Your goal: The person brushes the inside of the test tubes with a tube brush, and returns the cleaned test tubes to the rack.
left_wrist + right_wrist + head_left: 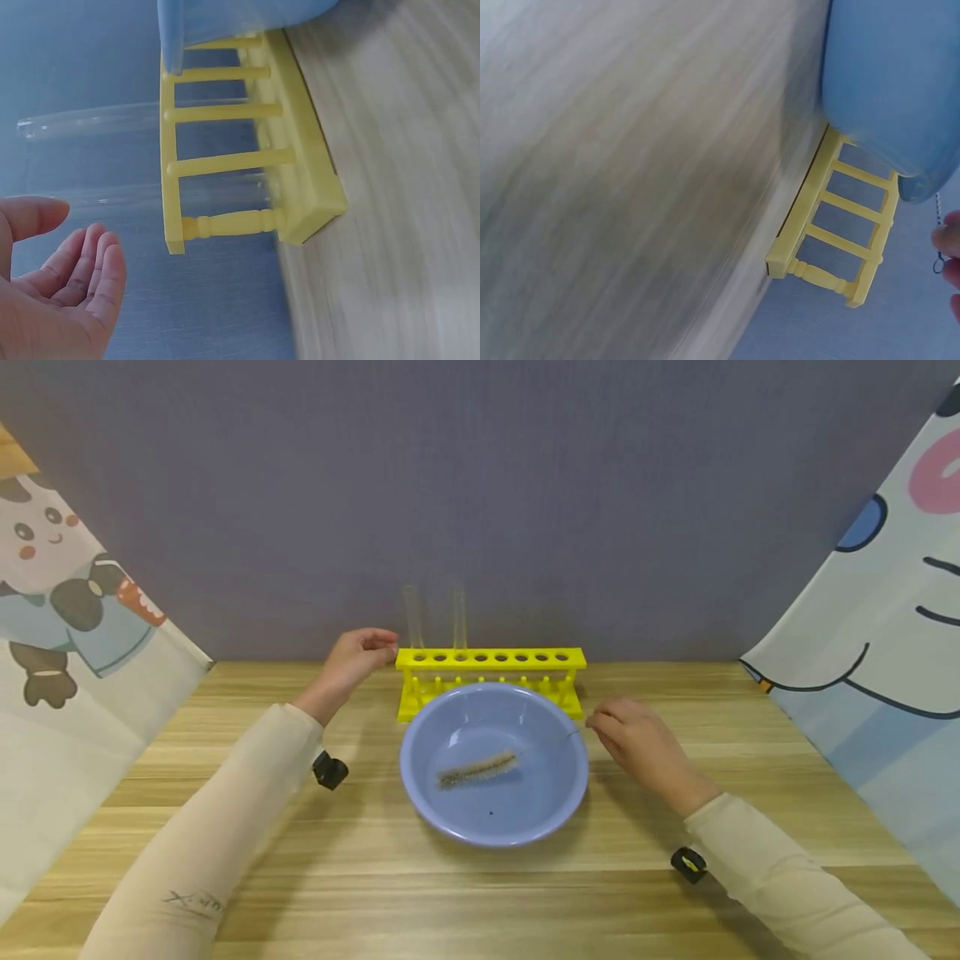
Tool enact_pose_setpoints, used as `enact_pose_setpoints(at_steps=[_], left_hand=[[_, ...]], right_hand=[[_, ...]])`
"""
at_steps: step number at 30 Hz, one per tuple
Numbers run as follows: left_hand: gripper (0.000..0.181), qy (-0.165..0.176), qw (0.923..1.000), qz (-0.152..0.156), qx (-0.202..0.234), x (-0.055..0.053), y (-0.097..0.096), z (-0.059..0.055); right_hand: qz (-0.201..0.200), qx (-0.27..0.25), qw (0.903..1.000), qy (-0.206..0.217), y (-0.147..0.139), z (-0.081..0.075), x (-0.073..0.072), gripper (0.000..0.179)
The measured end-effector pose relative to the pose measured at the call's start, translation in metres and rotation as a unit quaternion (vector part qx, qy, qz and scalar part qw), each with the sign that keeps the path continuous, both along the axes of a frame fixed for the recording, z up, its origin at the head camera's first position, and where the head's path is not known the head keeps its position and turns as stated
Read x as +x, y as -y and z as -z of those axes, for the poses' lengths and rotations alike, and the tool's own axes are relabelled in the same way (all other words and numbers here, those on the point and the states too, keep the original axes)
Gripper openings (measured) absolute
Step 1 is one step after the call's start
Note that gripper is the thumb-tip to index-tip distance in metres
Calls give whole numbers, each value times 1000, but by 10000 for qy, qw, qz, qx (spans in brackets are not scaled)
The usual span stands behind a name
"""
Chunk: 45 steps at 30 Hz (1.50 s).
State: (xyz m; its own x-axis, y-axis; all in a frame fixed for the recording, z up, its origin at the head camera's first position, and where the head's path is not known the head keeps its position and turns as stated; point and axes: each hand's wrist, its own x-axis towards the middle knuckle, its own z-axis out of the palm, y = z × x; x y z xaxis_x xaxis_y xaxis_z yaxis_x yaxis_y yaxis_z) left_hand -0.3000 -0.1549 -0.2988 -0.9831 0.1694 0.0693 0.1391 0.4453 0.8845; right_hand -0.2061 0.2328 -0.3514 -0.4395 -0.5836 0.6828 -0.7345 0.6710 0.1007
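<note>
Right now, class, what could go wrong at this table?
The left hand is close to two test tubes in the rack and might knock one. The right hand pinches the brush by its thin wire, so it could slip. The basin crowds the rack's front; a bump could jolt the tubes.

Both arms [213, 797] extended, left hand [349, 665] relaxed, right hand [643, 744] pinching
</note>
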Motion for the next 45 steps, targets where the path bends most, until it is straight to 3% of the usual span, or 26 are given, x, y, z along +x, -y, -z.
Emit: enact_pose_setpoints(at_steps=[5,12,18,29,45], left_hand=[[39,189,9997,-119,-101,-11,-8,-3],[40,227,9990,-196,-324,-18,-16,-13],[42,331,9982,-282,-415,-21,-23,-15],[36,7,9971,-374,-664,-29,-29,-10],[33,-268,9947,-488,-864,-30,-32,-5]], right_hand=[[102,334,9993,-161,-2,3,0,24],[295,679,9972,-109,-2,2,2,25],[362,863,9950,-350,0,5,3,25],[467,1014,9931,-369,6,6,5,24],[599,1208,9898,-450,13,6,9,22]])
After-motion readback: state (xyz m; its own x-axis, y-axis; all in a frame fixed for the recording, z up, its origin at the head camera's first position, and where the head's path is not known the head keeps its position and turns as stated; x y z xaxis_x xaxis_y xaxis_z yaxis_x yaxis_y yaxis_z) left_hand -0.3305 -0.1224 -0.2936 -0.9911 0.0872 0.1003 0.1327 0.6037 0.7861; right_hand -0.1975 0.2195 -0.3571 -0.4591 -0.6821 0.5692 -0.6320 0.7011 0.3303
